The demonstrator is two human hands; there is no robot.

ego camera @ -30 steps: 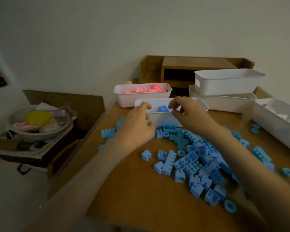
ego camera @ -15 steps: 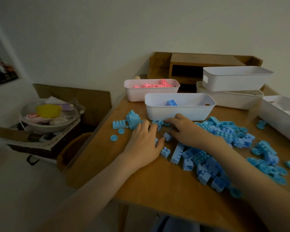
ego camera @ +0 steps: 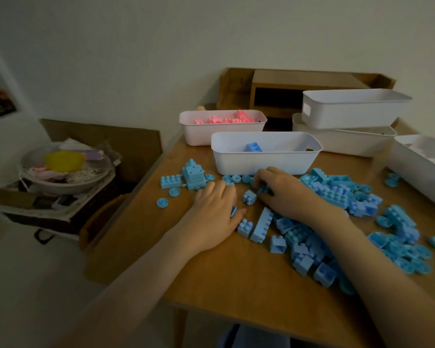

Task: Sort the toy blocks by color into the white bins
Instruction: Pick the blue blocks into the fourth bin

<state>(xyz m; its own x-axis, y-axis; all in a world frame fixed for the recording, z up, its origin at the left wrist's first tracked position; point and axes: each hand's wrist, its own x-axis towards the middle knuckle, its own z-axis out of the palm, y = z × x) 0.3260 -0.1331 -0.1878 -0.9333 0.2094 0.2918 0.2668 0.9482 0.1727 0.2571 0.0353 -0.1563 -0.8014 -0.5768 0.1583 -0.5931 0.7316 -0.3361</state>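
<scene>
Many light-blue toy blocks (ego camera: 337,197) lie spread over the wooden table (ego camera: 211,277). The nearest white bin (ego camera: 264,164) holds one blue block (ego camera: 253,147). Behind it, a bin (ego camera: 206,134) is filled with pink blocks (ego camera: 226,119). My left hand (ego camera: 211,217) lies palm down on the table with fingers stretched forward, and a blue block (ego camera: 233,211) peeks out beside its thumb. My right hand (ego camera: 286,194) sits in front of the white bin, its fingers curled round a small blue piece (ego camera: 263,190). A loose block (ego camera: 249,197) lies between my hands.
Two stacked white bins (ego camera: 352,114) stand at the back right, another white bin (ego camera: 417,172) at the right edge. A wooden shelf unit (ego camera: 299,89) backs the table. Left of the table stands a box with a bowl of clutter (ego camera: 65,169). A blue built figure (ego camera: 193,175) sits left of the bin.
Both hands came down from the white bin's rim to the table in front of it. The right hand's fingers have since curled round a small blue piece.
</scene>
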